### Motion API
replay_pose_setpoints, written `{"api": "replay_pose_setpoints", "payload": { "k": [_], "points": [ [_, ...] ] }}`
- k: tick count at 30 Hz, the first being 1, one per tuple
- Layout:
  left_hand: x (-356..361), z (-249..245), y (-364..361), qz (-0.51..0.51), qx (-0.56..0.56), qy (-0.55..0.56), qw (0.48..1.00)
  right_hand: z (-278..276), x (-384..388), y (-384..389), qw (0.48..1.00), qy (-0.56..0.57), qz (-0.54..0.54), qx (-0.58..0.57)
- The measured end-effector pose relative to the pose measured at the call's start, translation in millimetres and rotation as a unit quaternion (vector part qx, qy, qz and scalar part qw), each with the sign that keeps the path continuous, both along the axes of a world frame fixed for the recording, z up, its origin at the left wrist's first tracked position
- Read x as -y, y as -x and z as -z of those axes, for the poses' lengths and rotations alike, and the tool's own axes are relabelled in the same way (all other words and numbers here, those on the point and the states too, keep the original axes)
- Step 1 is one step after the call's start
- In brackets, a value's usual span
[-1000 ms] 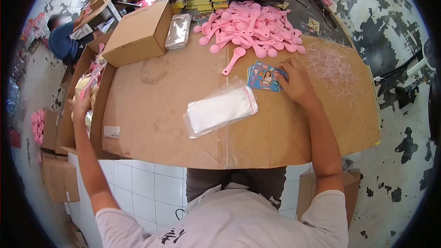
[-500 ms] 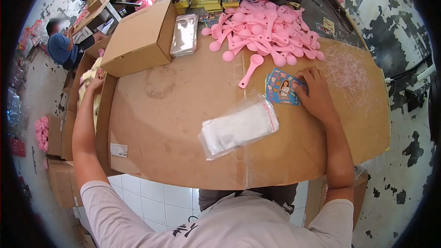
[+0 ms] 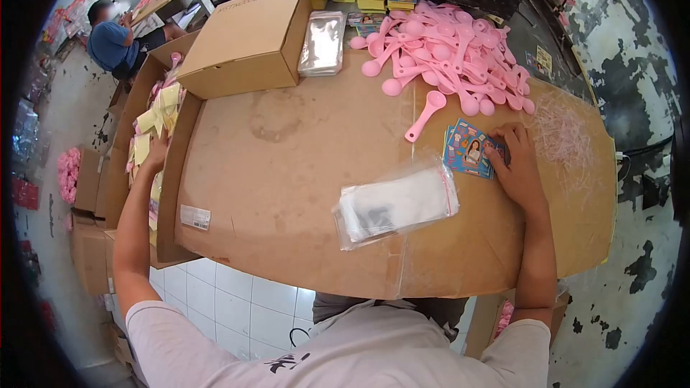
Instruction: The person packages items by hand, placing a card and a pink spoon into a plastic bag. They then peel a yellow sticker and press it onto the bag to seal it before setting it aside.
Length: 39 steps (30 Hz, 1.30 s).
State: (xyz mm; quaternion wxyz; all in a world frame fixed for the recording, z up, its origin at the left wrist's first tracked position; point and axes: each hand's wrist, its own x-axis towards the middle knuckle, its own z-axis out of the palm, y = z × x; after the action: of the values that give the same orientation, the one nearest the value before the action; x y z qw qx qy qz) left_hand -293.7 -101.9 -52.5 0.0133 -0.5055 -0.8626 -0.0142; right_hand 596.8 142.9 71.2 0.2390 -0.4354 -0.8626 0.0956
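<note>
My left hand reaches into the open carton at the left side of the table. It is among yellow-topped packets, and its fingertips are too small and partly hidden to make out. On the table's right, my right hand lies over a small stack of blue printed cards, thumb on the top card and fingers bent at the far edge. Just beyond the cards lies a single pink measuring spoon. Clear plastic bags with a red strip lie in front of me.
Behind the cards is a heap of pink spoons. A closed cardboard box and more clear bags stand at the back left. Shredded strips lie at the right. Another person sits at far left.
My left hand has moved lower and nearer within the carton, with more yellow packets showing. My right hand stays on the cards. The whole view has shifted, so the table appears further right.
</note>
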Motion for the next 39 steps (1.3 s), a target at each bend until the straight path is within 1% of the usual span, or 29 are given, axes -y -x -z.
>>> {"api": "replay_pose_setpoints", "payload": {
  "k": [1,3,4,5,6,7,8,9,10,11,12,14,15,16,17,18,19,20,21,23,26,29,31,33,35,36,37,38,39],
  "points": [
    [-1,18,24,0.021,-0.086,0.045,0.995,1,1,0,1.000,-0.002,0.000,-0.001],
    [-8,44,67,0.061,-0.254,0.133,0.956,2,1,0,1.000,-0.006,0.003,-0.001],
    [-17,35,54,0.049,-0.224,0.149,0.962,2,1,1,1.000,-0.007,0.004,-0.001],
    [-25,23,41,0.038,-0.173,0.148,0.973,2,1,1,1.000,-0.009,0.003,-0.003],
    [-31,8,22,0.005,-0.049,0.113,0.992,2,2,1,1.000,-0.010,0.004,-0.003],
    [-38,-14,-8,-0.034,0.082,0.071,0.994,2,2,1,1.000,-0.010,0.002,-0.002],
    [-42,-28,-26,-0.060,0.221,0.026,0.973,3,2,0,1.000,-0.009,-0.001,-0.004],
    [-46,-39,-34,-0.073,0.322,-0.006,0.944,3,2,0,1.000,-0.010,-0.004,-0.007],
    [-50,-51,-47,-0.083,0.395,-0.031,0.914,3,2,0,1.000,-0.011,-0.006,-0.010],
    [-52,-66,-58,-0.081,0.407,-0.037,0.909,3,2,0,1.000,-0.011,-0.003,-0.009],
    [-50,-80,-70,-0.077,0.392,-0.034,0.916,3,2,1,1.000,-0.011,0.001,-0.008],
    [-38,-115,-96,-0.064,0.226,-0.024,0.972,3,2,3,1.000,-0.018,0.004,-0.003],
    [-28,-132,-112,-0.058,0.141,-0.018,0.988,4,2,2,1.000,-0.023,0.003,0.002],
    [-21,-154,-133,-0.063,0.139,-0.037,0.988,4,1,2,1.000,-0.029,0.002,0.007],
    [-11,-146,-130,-0.097,0.039,-0.026,0.994,5,0,2,1.000,-0.027,0.001,0.005],
    [4,-129,-115,-0.123,-0.065,-0.014,0.990,6,0,1,1.000,-0.022,0.000,0.002],
    [18,-112,-99,-0.157,-0.163,0.000,0.974,7,0,1,1.000,-0.020,0.001,-0.002],
    [50,-47,-25,-0.085,-0.173,0.111,0.975,6,0,1,1.000,-0.022,-0.001,0.000],
    [78,11,38,-0.001,-0.175,0.206,0.963,5,1,1,1.000,-0.023,-0.002,0.002],
    [84,-18,-20,-0.013,-0.154,0.317,0.936,5,1,2,1.000,-0.025,0.000,0.006],
    [82,-56,-84,-0.047,-0.067,0.343,0.936,7,0,5,0.999,-0.032,0.002,0.016],
    [62,-60,-94,-0.066,-0.048,0.318,0.944,6,1,4,0.999,-0.041,0.001,0.017],
    [51,-40,-63,-0.066,-0.088,0.312,0.944,6,1,3,0.999,-0.041,-0.009,0.005],
    [35,-62,-61,-0.062,-0.045,0.344,0.936,7,-1,0,0.999,-0.035,-0.008,-0.001],
    [35,-60,13,0.088,-0.065,0.317,0.942,7,-3,-1,0.999,-0.033,-0.013,-0.014],
    [27,-89,-32,-0.065,-0.030,0.157,0.985,6,-3,-2,0.999,-0.032,-0.016,-0.023],
    [17,-121,-86,-0.214,0.009,-0.010,0.977,6,-2,-3,0.999,-0.029,-0.020,-0.030],
    [15,-133,-68,-0.128,-0.019,-0.036,0.991,4,0,-4,0.999,-0.030,-0.028,-0.029],
    [9,-167,-102,-0.049,0.085,-0.100,0.990,1,2,-5,0.999,-0.031,-0.036,-0.028]
  ]
}}
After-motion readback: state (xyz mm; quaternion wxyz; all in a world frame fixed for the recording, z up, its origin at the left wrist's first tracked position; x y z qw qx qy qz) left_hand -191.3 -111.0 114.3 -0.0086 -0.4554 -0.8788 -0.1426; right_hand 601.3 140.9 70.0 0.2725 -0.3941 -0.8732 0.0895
